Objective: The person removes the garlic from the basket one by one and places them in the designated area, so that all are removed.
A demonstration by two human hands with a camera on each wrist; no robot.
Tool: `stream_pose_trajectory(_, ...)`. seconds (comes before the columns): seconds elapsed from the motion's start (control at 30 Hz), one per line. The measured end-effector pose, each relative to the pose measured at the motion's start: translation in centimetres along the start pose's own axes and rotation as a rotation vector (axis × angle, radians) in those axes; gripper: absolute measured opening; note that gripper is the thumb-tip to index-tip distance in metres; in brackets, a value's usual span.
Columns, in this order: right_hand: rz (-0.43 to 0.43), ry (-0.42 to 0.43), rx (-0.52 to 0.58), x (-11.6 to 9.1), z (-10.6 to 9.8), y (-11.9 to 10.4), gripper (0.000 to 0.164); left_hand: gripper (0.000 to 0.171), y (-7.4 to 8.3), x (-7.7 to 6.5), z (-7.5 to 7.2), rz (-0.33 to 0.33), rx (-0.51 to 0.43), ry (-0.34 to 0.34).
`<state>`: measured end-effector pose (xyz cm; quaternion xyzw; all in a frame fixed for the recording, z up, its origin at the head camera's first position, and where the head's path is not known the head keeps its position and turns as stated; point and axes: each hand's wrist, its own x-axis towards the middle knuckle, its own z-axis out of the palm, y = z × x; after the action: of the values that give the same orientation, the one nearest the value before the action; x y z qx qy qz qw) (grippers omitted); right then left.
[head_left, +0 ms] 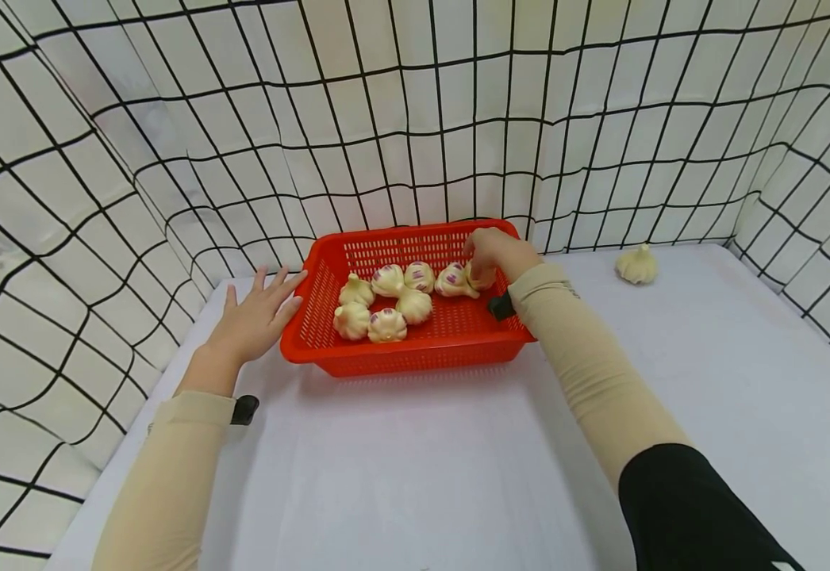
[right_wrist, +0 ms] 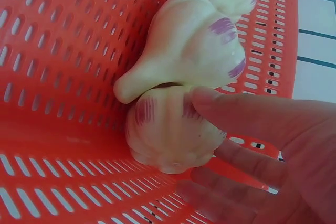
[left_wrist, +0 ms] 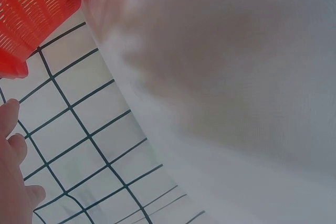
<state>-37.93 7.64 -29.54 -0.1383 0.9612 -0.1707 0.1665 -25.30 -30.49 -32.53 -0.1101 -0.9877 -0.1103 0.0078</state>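
Your black sleeve (head_left: 686, 507) sits lower right; inside the red basket (head_left: 422, 359) mid-picture, your right hand (head_left: 499, 252) pinches a garlic (right_wrist: 170, 127), likely setting it down, so let go next, your left hand (head_left: 254, 319) having straight fingers.

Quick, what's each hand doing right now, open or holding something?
Left hand: open, beside the red basket.
Right hand: holding a garlic bulb in the basket.

From my end, I see the basket (head_left: 415, 361) near the desk's (head_left: 401, 476) far edge, before the netting (head_left: 475, 124). Garlic bulbs (head_left: 413, 306) lie in its left half and along its far side; a loose bulb (head_left: 637, 265) sits toward the desk's far right corner.
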Motion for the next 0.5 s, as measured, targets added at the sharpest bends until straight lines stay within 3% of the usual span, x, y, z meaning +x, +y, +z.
stream_pose_trajectory(0.1,-0.036,0.018,-0.022,0.04,0.2,0.09,0.05,0.067,-0.06,-0.07,0.07,-0.003,-0.001,-0.002)
stream_pose_trajectory(0.27,-0.027,0.004,-0.027,0.28,0.43,0.33,0.038,0.067,-0.15,-0.11,0.12,0.006,0.013,0.002)
stream_pose_trajectory(0.5,-0.012,-0.041,-0.035,0.28,0.46,0.21,0.038,0.069,-0.15,0.01,0.03,0.006,0.024,0.006)
